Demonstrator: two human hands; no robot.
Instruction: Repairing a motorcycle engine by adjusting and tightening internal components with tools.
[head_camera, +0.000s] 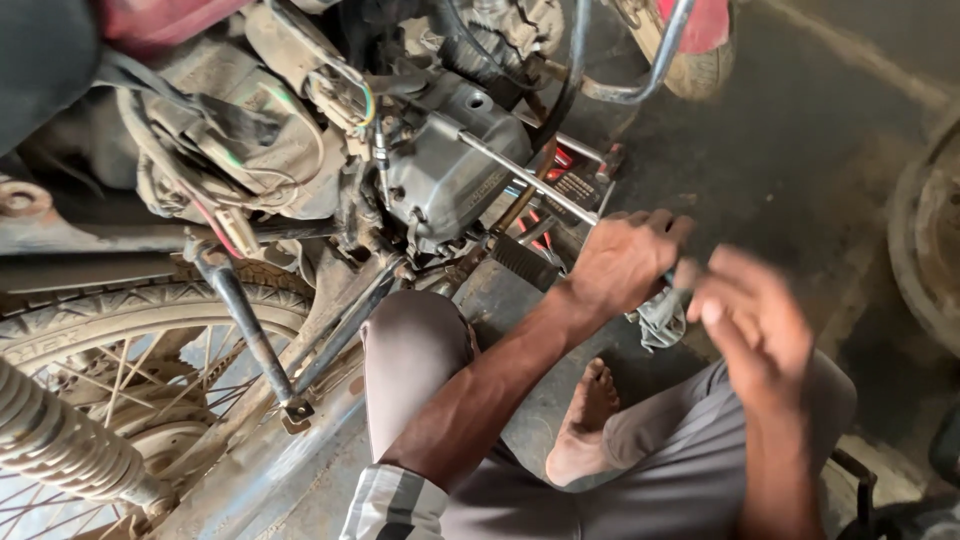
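Note:
I squat beside a dusty motorcycle. A long metal rod wrench (525, 178) runs from the grey engine cover (450, 170) down to my left hand (625, 262), which is closed around its near end. A grey rag (660, 320) hangs just under that hand. My right hand (752, 322) is blurred, right beside the left one, with its fingers spread and nothing visible in it. Loose wires (350, 100) hang above the engine.
The spoked rear wheel (150, 330) and a coil shock spring (60, 440) fill the lower left. Red-handled tools (545, 225) lie behind the engine. Another tyre (930, 250) stands at the right edge, a wheel (695, 55) at the top. My bare foot (585, 420) rests on the concrete floor.

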